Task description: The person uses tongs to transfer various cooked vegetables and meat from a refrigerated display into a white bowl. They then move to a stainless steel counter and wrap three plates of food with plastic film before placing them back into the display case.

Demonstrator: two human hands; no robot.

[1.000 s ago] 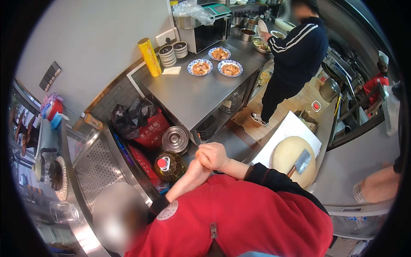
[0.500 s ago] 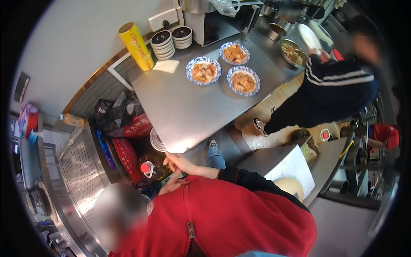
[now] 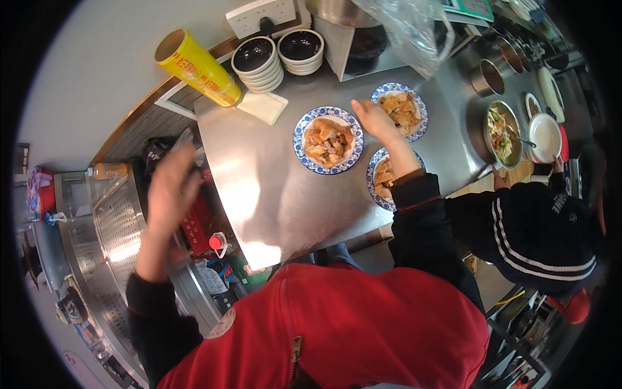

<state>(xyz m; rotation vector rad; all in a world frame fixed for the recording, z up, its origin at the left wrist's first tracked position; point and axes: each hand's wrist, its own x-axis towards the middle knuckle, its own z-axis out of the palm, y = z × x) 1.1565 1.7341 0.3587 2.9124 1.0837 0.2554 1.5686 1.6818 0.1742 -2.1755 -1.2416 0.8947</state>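
Note:
Three blue-and-white patterned plates of browned food pieces rest on the steel table: the left plate [image 3: 300,144], the far right plate [image 3: 418,104] and the near right plate [image 3: 372,181]. My right hand [image 3: 377,121] reaches over the table between them, fingers stretched out and holding nothing visible. It overlaps the rim of the far right plate; whether it touches I cannot tell. My right forearm partly covers the near right plate. Raised off the table's left side, my left hand [image 3: 172,191] is smeared by motion, and nothing shows in it.
Stacked black-lined bowls [image 3: 256,58], a yellow roll [image 3: 197,68] and white sheets [image 3: 264,107] line the back of the steel table [image 3: 291,207]. At right, a co-worker in a dark striped jacket [image 3: 525,233] stands by a metal bowl of vegetables [image 3: 502,133]. A red-capped jug [image 3: 217,242] is below left.
My hands, together near my body before, have separated. My right moved out to the plates, my left up and left. The view has shifted nearer the table; the co-worker appears lower right.

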